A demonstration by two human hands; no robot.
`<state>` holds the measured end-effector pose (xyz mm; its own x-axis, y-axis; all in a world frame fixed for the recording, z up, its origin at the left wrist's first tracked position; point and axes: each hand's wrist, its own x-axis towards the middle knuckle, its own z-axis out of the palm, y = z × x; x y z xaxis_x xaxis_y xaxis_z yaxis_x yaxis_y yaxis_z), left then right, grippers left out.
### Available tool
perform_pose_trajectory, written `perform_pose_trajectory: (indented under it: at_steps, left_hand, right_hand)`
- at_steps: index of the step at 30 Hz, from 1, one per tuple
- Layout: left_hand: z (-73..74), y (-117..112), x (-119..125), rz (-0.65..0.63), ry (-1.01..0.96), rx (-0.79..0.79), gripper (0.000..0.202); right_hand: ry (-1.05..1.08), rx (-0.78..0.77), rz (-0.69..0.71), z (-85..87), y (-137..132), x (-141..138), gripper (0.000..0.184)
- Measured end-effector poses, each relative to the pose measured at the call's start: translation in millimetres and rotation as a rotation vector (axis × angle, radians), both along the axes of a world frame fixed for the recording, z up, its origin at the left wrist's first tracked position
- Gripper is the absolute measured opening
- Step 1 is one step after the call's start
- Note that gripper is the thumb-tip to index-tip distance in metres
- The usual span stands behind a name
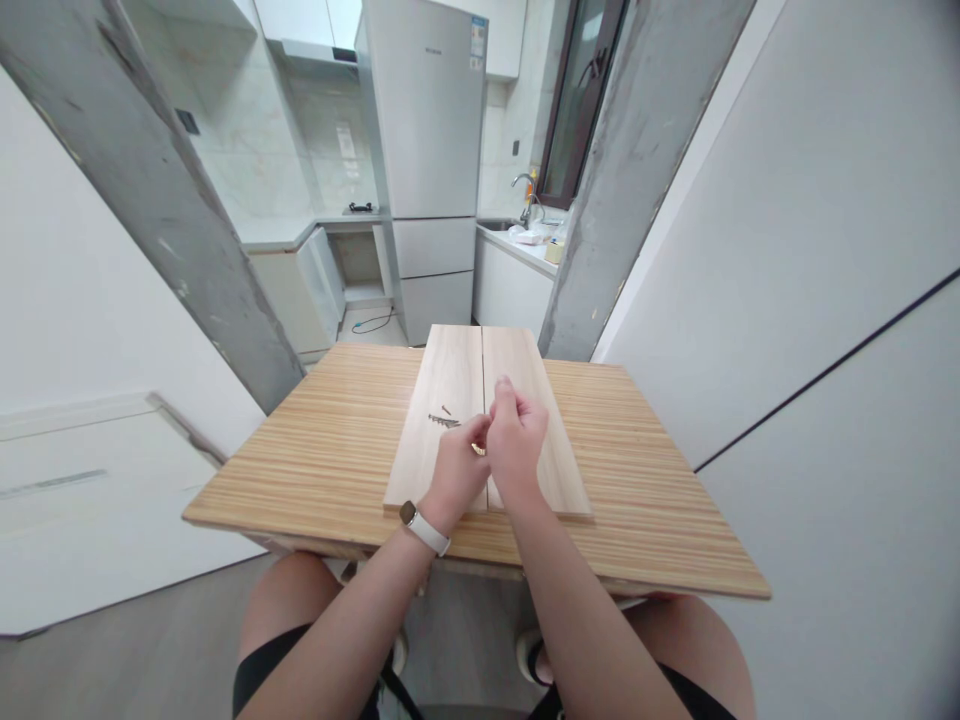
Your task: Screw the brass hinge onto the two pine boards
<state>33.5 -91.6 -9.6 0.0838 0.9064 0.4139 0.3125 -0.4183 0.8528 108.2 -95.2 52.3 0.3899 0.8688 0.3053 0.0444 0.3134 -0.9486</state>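
Note:
Two pale wooden boards (450, 400) lie side by side on a striped wooden table (337, 450), with a narrow seam between them. My left hand (459, 470) and my right hand (516, 440) meet over the seam near the boards' front half, both with fingers pinched together. A small brass-coloured piece (478, 449) shows between them; I cannot make out what it is. A few small dark screws (444, 418) lie on the left board just beyond my left hand. My left wrist wears a watch with a white strap (424, 525).
The table's front edge is close to my knees. Beyond it stand grey concrete pillars (187, 220) left and right, a white refrigerator (431, 160), kitchen counters and a sink with a faucet (525, 195). White wall panels flank both sides.

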Motion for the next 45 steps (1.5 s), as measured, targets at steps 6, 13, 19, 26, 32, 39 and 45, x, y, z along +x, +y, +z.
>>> perform_pose_trajectory:
  at_steps: [6, 13, 19, 26, 32, 39, 45]
  left_hand:
    - [5.1, 10.8, -8.5, -0.268, -0.174, -0.103, 0.015]
    - [3.6, 20.3, -0.1, -0.408, -0.316, -0.165, 0.031]
    - [2.4, 17.0, 1.4, -0.276, -0.218, -0.066, 0.025]
    - [2.2, -1.9, 5.8, -0.019, -0.051, 0.022, 0.022]
    - [-7.2, -9.7, 16.7, 0.086, -0.019, 0.056, 0.019]
    - [2.9, -5.5, 9.8, 0.04, -0.019, 0.039, 0.011]
    - [4.0, 9.2, -3.2, -0.275, -0.295, -0.126, 0.05]
  right_hand:
    - [0.015, -0.092, 0.544, 10.6, 27.9, 33.1, 0.063]
    - [0.077, -0.211, 0.901, 17.6, 48.3, 61.9, 0.067]
    - [0.008, -0.019, 0.612, 5.6, 31.6, 51.2, 0.05]
    - [-0.168, 0.101, 0.03, 4.6, -9.9, 15.2, 0.02]
    - [-0.178, 0.031, -0.135, 4.9, -22.3, -3.9, 0.022]
    - [-0.088, 0.003, -0.036, -0.5, 4.5, 9.7, 0.051]
    - [-0.039, -0.083, 0.478, 6.4, 31.7, 35.0, 0.059]
